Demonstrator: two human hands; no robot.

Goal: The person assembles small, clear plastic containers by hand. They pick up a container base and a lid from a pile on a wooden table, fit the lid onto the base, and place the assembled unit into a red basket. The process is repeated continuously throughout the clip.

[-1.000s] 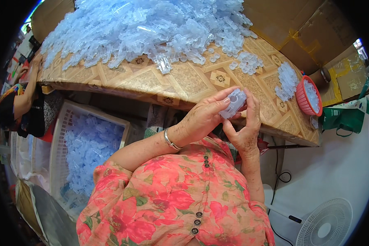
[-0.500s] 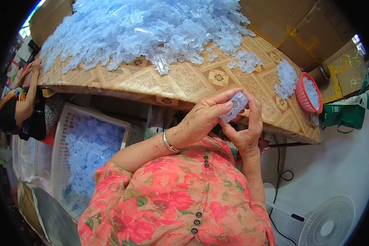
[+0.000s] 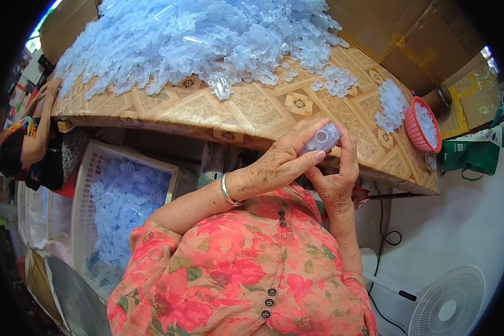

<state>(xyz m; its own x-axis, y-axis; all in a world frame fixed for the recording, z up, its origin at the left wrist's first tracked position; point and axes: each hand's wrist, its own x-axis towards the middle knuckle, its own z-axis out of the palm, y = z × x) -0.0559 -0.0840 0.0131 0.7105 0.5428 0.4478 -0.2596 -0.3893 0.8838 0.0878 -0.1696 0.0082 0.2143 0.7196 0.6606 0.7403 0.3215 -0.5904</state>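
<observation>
A small clear bluish plastic case (image 3: 325, 138) with a round opening is held between my two hands, above the table's near edge. My left hand (image 3: 285, 157), a silver bangle at its wrist, grips it with thumb and fingers closed from the left. From the right, my right hand (image 3: 341, 171) pinches the case's other side, fingers curled round it. Beyond my hands a great heap of similar clear plastic parts (image 3: 196, 45) covers the far part of the patterned table (image 3: 252, 115). Small round clear pieces (image 3: 337, 82) lie at the heap's right.
A red basket (image 3: 411, 129) of clear pieces stands at the table's right end, beside a flat group of parts (image 3: 392, 105). Below left is a white crate (image 3: 84, 207) full of parts. A white fan (image 3: 448, 308) stands lower right. Another person's arm (image 3: 36, 129) is at far left.
The plastic case has turned in my fingers, so its round opening now faces up. My left thumb has slid down toward its lower end.
</observation>
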